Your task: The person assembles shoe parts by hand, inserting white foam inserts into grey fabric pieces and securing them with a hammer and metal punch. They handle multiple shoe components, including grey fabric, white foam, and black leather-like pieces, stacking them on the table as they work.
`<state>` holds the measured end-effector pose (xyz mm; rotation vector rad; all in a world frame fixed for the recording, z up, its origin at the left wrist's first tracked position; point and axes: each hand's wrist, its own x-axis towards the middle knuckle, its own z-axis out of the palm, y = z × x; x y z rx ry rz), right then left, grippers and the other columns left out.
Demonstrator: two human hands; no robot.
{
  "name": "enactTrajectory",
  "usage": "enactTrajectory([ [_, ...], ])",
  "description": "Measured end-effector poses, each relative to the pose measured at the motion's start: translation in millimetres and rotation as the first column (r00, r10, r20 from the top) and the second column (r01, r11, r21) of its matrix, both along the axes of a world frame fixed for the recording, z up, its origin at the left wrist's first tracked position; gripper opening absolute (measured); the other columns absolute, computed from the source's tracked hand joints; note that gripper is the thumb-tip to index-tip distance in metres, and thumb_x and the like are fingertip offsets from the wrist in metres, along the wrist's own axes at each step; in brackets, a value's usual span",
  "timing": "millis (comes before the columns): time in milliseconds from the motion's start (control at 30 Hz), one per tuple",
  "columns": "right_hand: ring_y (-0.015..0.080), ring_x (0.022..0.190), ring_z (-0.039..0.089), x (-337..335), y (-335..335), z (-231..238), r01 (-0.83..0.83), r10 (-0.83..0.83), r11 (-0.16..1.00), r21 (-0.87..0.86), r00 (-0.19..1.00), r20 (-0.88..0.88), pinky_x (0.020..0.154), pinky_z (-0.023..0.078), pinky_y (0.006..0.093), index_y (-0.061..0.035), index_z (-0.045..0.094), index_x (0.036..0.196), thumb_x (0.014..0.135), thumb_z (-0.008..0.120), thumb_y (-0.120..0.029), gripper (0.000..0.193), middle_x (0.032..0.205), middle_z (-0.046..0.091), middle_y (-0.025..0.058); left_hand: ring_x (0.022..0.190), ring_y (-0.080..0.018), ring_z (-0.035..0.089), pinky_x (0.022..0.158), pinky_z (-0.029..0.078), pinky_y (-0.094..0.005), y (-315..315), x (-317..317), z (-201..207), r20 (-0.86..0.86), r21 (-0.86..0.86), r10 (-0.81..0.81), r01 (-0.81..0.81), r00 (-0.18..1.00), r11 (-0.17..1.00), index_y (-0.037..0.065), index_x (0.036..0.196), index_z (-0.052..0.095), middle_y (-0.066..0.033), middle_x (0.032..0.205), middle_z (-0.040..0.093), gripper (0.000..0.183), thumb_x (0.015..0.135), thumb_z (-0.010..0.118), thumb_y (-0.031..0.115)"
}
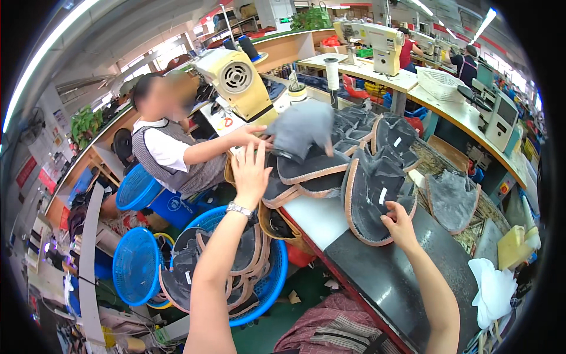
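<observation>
Reaching up over the table edge, the left hand (250, 172) is spreading its fingers wide and holding nothing; it is hovering just beside a grey shoe upper (302, 128) that a co-worker's hand (250, 137) is lifting above the pile. Whether the left fingertips are touching that piece is hard to tell, since the view bends and blurs there. The right hand (400, 224) is lying open and flat on the lower rim of another grey upper with a tan edge (371, 200), pressing on it without closing around it. That piece is sitting at the near side of a heap of shoe uppers (354, 153), which is covering the middle of the dark work table (383, 277). A wristwatch (239, 209) is showing on the left wrist. Below the left forearm, a blue basket (268, 282) is standing on the floor, filled with more tan-edged pieces. A cream sewing machine (239, 82) is standing behind the co-worker's arm. A white cloth (494, 289) is lying at the table's right end.
</observation>
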<state>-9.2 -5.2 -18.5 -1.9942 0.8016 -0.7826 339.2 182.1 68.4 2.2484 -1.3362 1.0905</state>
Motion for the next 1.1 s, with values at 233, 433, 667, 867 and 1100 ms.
enactTrajectory([
  [233, 0.0218, 0.096, 0.057, -9, 19, 14, -0.015, 0.015, 1.000, 0.016, 0.999, -0.041, 0.086, 0.046, 0.0333, -0.0024, 0.052, 0.116, 0.081, 0.063, -0.012, 0.038, 0.112, 0.057, 0.0112, 0.091, -0.0284, 0.058, 0.081, 0.046, -0.0387, -65, 18, -70, -0.742, -0.616, -0.507, -0.149, 0.438, 0.773, 0.004, 0.128, 0.038, -0.0177, 0.111, 0.053, 0.050, 0.083, 0.058, 0.010],
  [433, 0.0218, 0.096, 0.058, -13, 15, 12, 0.020, -0.019, 0.999, 0.024, 0.998, -0.067, 0.086, 0.046, 0.0330, -0.0021, 0.055, 0.113, 0.081, 0.062, -0.012, 0.034, 0.107, 0.059, 0.0100, 0.081, -0.0215, 0.056, 0.068, 0.047, -0.0339, -101, -11, -49, -0.521, -0.595, -0.850, -0.682, -0.075, 0.425, 0.000, 0.122, 0.041, -0.0114, 0.102, 0.054, 0.053, 0.082, 0.066, 0.024],
  [667, 0.0201, 0.096, 0.058, -17, 13, 12, 0.003, 0.001, 0.997, 0.078, 0.999, -0.053, 0.085, 0.045, 0.0315, -0.0007, 0.061, 0.104, 0.081, 0.062, -0.012, 0.025, 0.103, 0.060, 0.0097, 0.069, -0.0139, 0.051, 0.056, 0.041, -0.0318, -108, 2, -44, -0.612, -0.490, -0.777, -0.698, -0.152, 0.522, 0.005, 0.094, 0.054, -0.0039, 0.086, 0.054, 0.028, 0.081, 0.068, 0.026],
  [867, 0.0196, 0.091, 0.060, -25, 10, 5, -0.042, 0.044, 0.991, 0.123, 0.999, -0.008, 0.082, 0.047, 0.0311, -0.0007, 0.061, 0.103, 0.082, 0.061, -0.011, 0.024, 0.099, 0.061, 0.0099, 0.087, -0.0193, 0.059, 0.077, 0.047, -0.0322, -129, -6, -18, -0.518, -0.850, -0.778, -0.312, 0.356, 0.424, -0.002, 0.105, 0.051, -0.0108, 0.097, 0.060, 0.022, 0.087, 0.058, 0.007],
  [1100, 0.0106, 0.079, 0.055, -59, -1, 16, 0.042, -0.048, 0.994, 0.098, 0.997, 0.056, 0.074, 0.045, 0.0247, -0.0018, 0.061, 0.106, 0.082, 0.061, -0.009, 0.025, 0.091, 0.062, 0.0043, 0.089, -0.0225, 0.065, 0.077, 0.049, -0.0325, -87, -126, 109, -0.317, -0.644, -0.790, 0.493, 0.525, 0.585, -0.002, 0.109, 0.059, -0.0165, 0.099, 0.067, 0.028, 0.086, 0.058, 0.013],
])
